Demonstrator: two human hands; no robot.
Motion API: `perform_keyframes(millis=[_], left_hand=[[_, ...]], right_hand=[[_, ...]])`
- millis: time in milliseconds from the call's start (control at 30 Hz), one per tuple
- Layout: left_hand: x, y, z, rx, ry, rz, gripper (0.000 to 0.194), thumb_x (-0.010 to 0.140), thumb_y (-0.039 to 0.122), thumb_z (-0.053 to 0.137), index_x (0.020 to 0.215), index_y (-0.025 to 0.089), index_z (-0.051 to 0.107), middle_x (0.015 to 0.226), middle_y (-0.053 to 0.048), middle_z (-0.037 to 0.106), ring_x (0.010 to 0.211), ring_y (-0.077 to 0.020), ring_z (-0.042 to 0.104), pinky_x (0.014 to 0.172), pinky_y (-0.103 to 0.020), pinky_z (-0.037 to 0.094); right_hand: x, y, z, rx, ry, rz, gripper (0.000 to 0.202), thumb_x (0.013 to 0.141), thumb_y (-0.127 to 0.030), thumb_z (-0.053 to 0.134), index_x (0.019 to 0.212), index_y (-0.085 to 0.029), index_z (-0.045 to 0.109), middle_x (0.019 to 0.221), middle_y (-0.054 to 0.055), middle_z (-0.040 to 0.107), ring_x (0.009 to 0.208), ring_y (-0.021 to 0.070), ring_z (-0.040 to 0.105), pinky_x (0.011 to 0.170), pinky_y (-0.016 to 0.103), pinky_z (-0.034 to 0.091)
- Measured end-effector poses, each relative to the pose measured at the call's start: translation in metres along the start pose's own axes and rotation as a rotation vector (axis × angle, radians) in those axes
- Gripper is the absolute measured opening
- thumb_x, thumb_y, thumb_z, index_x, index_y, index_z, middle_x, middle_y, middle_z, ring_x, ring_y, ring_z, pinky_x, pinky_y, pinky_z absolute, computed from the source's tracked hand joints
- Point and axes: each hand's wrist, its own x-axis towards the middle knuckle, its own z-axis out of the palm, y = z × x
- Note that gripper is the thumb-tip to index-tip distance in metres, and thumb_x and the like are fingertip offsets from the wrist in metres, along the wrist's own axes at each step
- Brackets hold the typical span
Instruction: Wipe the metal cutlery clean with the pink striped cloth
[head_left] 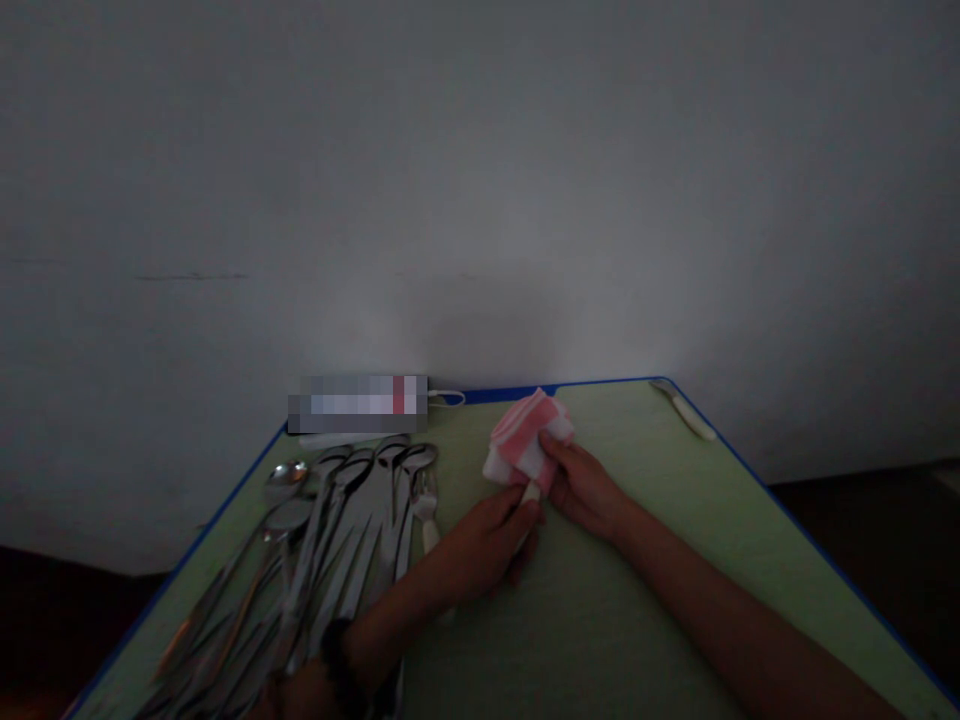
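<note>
Over the pale-green, blue-edged bench (570, 640), the left hand (501, 530) gripped a slim cream handle (532, 492); the right hand (589, 487) clasped a folded pink-and-white cloth (517, 442) hiding its far end, right of silvery metal cutlery (306, 550).

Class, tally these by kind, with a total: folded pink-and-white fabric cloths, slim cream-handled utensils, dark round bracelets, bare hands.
Folded pink-and-white fabric cloth: 1
Slim cream-handled utensils: 3 (held utensil, fork beside the steel cutlery, utensil at far right)
Dark round bracelet: 1
Bare hands: 2 (left hand, right hand)
Total: 7
</note>
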Motion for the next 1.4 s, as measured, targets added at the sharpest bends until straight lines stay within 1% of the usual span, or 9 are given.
perform_keyframes(millis=[133,233,333,633,900,1000,1133,1267,1400], left_hand=[[0.0008,-0.0016,0.0006,-0.021,0.008,0.016,0.032,0.088,0.046,0.029,0.080,0.018,0.044,0.056,0.006,0.047,0.039,-0.0074,0.042,0.032,-0.017,0.032],[0.0012,-0.0030,0.0010,-0.009,0.000,0.020,0.032,0.088,0.046,0.029,0.082,0.019,0.044,0.054,0.006,0.046,0.037,-0.0070,0.040,0.032,-0.016,0.031],[0.0006,-0.0031,0.0011,0.002,0.015,0.030,0.032,0.088,0.046,0.030,0.082,0.018,0.044,0.058,0.005,0.048,0.040,-0.0069,0.041,0.033,-0.016,0.032],[0.0008,-0.0031,0.0015,-0.019,0.011,0.027,0.031,0.088,0.045,0.032,0.081,0.018,0.044,0.060,0.005,0.047,0.041,-0.0071,0.043,0.032,-0.016,0.033],[0.0007,-0.0030,0.0019,-0.025,0.000,0.028,0.033,0.088,0.047,0.029,0.078,0.018,0.043,0.058,0.005,0.046,0.040,-0.0070,0.043,0.032,-0.015,0.032],[-0.0003,0.0001,0.0015,-0.018,-0.001,0.024,0.032,0.088,0.046,0.029,0.079,0.018,0.042,0.058,0.005,0.047,0.040,-0.0073,0.043,0.032,-0.016,0.032],[-0.0008,0.0028,0.0009,-0.005,0.001,0.015,0.031,0.089,0.044,0.029,0.078,0.018,0.042,0.057,0.005,0.046,0.040,-0.0066,0.042,0.034,-0.015,0.034],[-0.0005,0.0017,0.0005,-0.021,-0.014,0.012,0.031,0.089,0.045,0.029,0.082,0.018,0.042,0.055,0.006,0.045,0.039,-0.0070,0.041,0.032,-0.015,0.032],[0.0003,-0.0014,0.0005,-0.041,-0.017,0.002,0.031,0.088,0.047,0.029,0.085,0.018,0.043,0.056,0.006,0.045,0.039,-0.0069,0.041,0.032,-0.016,0.032]], right_hand=[[0.0009,0.0009,-0.0020,-0.010,-0.008,0.014,0.024,0.074,-0.029,0.063,0.091,-0.013,0.060,0.083,0.005,0.068,0.079,0.0161,0.062,0.076,0.030,0.048],[0.0010,0.0004,-0.0021,0.000,0.007,0.008,0.022,0.074,-0.025,0.063,0.092,-0.012,0.059,0.083,0.004,0.068,0.075,0.0151,0.062,0.074,0.030,0.048],[0.0004,-0.0005,-0.0010,0.002,0.017,0.005,0.019,0.074,-0.021,0.062,0.090,-0.011,0.059,0.081,0.004,0.068,0.072,0.0143,0.061,0.074,0.029,0.049],[0.0010,0.0005,-0.0027,0.015,-0.013,0.003,0.018,0.075,-0.019,0.061,0.091,-0.012,0.059,0.085,0.004,0.068,0.075,0.0136,0.062,0.078,0.029,0.048],[0.0009,-0.0004,-0.0021,0.013,-0.012,0.010,0.017,0.075,-0.017,0.059,0.091,-0.012,0.060,0.083,0.004,0.068,0.074,0.0137,0.062,0.076,0.028,0.049],[0.0008,-0.0016,-0.0008,0.059,-0.002,0.012,0.017,0.078,-0.022,0.057,0.093,-0.013,0.060,0.085,0.003,0.069,0.077,0.0136,0.062,0.078,0.027,0.049],[0.0011,-0.0040,-0.0003,0.121,-0.009,0.043,0.025,0.083,-0.032,0.051,0.099,-0.014,0.058,0.089,0.004,0.069,0.084,0.0147,0.063,0.083,0.029,0.047],[0.0014,-0.0045,-0.0014,0.106,-0.021,0.048,0.027,0.084,-0.034,0.048,0.102,-0.014,0.057,0.089,0.004,0.069,0.080,0.0155,0.064,0.081,0.030,0.048],[0.0007,-0.0051,-0.0016,0.108,-0.029,0.040,0.028,0.084,-0.034,0.049,0.103,-0.016,0.057,0.090,0.004,0.069,0.083,0.0161,0.063,0.082,0.031,0.047]])
